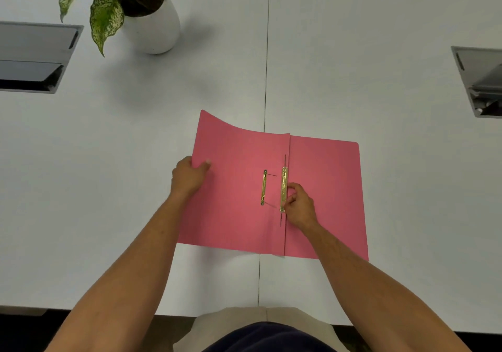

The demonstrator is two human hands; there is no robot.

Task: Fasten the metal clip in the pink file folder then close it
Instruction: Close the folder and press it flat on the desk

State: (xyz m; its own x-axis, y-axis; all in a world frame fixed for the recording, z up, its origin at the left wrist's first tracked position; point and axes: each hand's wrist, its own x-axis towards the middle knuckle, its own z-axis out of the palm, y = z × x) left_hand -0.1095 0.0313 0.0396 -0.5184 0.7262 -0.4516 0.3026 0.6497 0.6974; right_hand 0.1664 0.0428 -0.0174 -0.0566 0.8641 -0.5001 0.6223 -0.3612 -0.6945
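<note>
The pink file folder [326, 177] lies open on the white table, its left cover slightly raised and curved. My left hand [188, 176] grips the left cover's outer edge, thumb on the inside. A gold metal bar [284, 188] stands along the spine with thin prongs sticking out above and below it. My right hand [298, 203] pinches this bar near its lower half. A second gold strip [263, 187] sits on the left cover, about a finger's width left of the spine, with two short prongs pointing right.
A potted plant [152, 22] in a white pot stands at the back left. Grey cable boxes are set into the table at the far left [35, 58] and far right [480, 82]. A seam [264, 79] runs down the table's middle.
</note>
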